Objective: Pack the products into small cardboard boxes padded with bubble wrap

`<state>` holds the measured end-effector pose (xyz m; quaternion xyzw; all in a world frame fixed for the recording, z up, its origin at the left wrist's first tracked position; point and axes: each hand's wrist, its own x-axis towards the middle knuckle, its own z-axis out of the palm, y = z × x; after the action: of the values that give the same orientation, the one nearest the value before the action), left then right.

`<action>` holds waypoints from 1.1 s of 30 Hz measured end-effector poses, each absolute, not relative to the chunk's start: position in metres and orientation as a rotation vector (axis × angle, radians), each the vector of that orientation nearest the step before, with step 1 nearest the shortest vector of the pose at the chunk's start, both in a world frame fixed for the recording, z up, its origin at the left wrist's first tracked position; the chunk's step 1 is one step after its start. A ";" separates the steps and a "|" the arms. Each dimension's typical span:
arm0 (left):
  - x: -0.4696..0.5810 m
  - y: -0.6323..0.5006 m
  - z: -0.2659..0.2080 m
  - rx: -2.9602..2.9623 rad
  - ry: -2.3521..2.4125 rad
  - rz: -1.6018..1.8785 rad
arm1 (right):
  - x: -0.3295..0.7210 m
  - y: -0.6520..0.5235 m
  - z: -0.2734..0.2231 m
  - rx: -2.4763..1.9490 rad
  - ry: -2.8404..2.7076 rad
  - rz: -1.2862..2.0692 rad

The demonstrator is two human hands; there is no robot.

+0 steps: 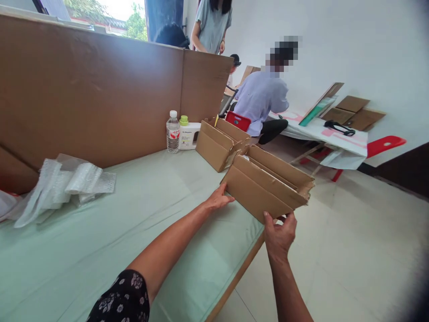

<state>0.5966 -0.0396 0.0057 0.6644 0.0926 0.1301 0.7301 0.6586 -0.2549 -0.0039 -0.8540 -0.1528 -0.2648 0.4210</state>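
Green tabletop (150, 232), cardboard box (258, 188) (nearer), hands (219, 200) (280, 232) touching it

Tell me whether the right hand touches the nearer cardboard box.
Touching: the head view shows the right hand with its thumb against the nearer cardboard box, at its lower edge.

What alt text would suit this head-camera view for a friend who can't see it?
A person's left hand and right hand touch an open cardboard box at the edge of a pale green surface. A second cardboard box, a white jug and a clear bottle stand beyond it, with bubble wrap at left and other people farther back.
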 end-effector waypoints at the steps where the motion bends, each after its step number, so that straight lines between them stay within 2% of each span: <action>1: 0.592 -0.038 0.002 1.488 0.203 0.243 | 0.664 -0.252 -0.005 -2.149 -0.387 -0.661; 5: 0.565 -0.041 -0.007 1.596 0.185 0.143 | 0.682 -0.233 -0.003 -2.145 -0.386 -0.644; 13: 0.522 -0.066 -0.017 1.708 0.131 0.164 | 0.675 -0.223 -0.005 -2.121 -0.411 -0.676; 16: 0.509 -0.065 -0.019 1.739 0.114 0.220 | 0.673 -0.233 0.017 -2.131 -0.530 -0.930; 19: 0.500 -0.064 -0.023 1.766 0.096 0.303 | 0.682 -0.231 0.061 -2.209 -0.680 -1.196; 22: 0.498 -0.068 -0.028 1.793 0.101 0.382 | 0.702 -0.220 0.102 -2.436 -0.920 -1.114; 25: 0.499 -0.073 -0.031 1.814 0.105 0.445 | 0.721 -0.218 0.122 -2.649 -1.079 -0.960; 33: 0.500 -0.074 -0.034 1.862 0.095 0.500 | 0.738 -0.230 0.118 -2.659 -1.166 -1.016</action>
<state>0.4995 -0.0739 -0.0344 0.7929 0.0406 0.2130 0.5695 0.7377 -0.2300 0.1180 -0.8639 -0.3789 -0.3302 0.0327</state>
